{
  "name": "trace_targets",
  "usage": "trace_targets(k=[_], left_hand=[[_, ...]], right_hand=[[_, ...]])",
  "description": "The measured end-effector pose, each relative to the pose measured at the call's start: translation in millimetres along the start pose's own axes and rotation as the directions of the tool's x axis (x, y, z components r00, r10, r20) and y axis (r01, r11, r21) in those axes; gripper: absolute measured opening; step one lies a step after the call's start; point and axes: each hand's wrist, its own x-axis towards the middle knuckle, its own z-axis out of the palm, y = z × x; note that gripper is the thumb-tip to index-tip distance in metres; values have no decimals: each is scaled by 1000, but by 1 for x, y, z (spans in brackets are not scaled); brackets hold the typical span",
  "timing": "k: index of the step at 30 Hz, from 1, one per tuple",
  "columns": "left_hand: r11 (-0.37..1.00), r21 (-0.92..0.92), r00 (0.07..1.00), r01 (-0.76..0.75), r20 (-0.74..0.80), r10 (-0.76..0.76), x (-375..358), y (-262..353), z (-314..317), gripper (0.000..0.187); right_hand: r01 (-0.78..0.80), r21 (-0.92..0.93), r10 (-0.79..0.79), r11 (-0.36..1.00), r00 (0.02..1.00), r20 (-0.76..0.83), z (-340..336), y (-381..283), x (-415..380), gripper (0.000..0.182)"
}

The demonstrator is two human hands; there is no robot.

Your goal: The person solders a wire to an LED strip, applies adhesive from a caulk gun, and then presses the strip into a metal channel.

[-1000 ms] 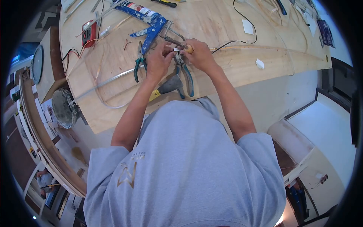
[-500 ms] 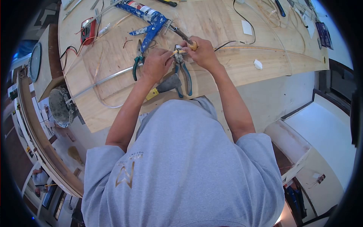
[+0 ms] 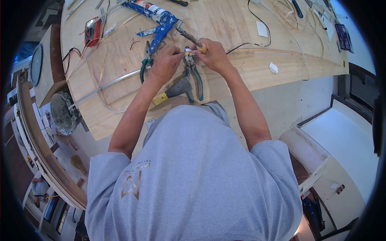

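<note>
My left hand (image 3: 165,64) is closed in a pinch, its fingertips just left of the jaws of the blue-handled pliers (image 3: 196,82). What it pinches is too small to make out. My right hand (image 3: 214,55) is closed on a thin copper-coloured strip (image 3: 257,50) that runs off to the right. A wooden handle (image 3: 203,48) on a metal shaft lies against its fingers, beside the blue caulking gun (image 3: 163,30). Under my left wrist is a putty knife (image 3: 179,88) with a yellow handle. Green-handled pliers (image 3: 143,68) lie left of my left hand.
The plywood table (image 3: 225,24) ends close to my body. A red multimeter (image 3: 93,32) lies at the left, near a long metal channel (image 3: 116,80). White pieces (image 3: 262,29), black wire (image 3: 270,38) and clear tubing lie at the right. A bucket (image 3: 64,112) stands off the left edge.
My left hand has shifted slightly up, its fingertips a little farther from the right hand. The yellowish piece between the fingers shows less. My right hand has hardly moved.
</note>
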Motion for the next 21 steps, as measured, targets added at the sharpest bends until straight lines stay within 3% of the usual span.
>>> trace_targets(k=[21], left_hand=[[999,42,998,-26,55,23,-1,-1,-4,10]], right_hand=[[43,-6,-43,999,999,15,-1,-3,1,14]])
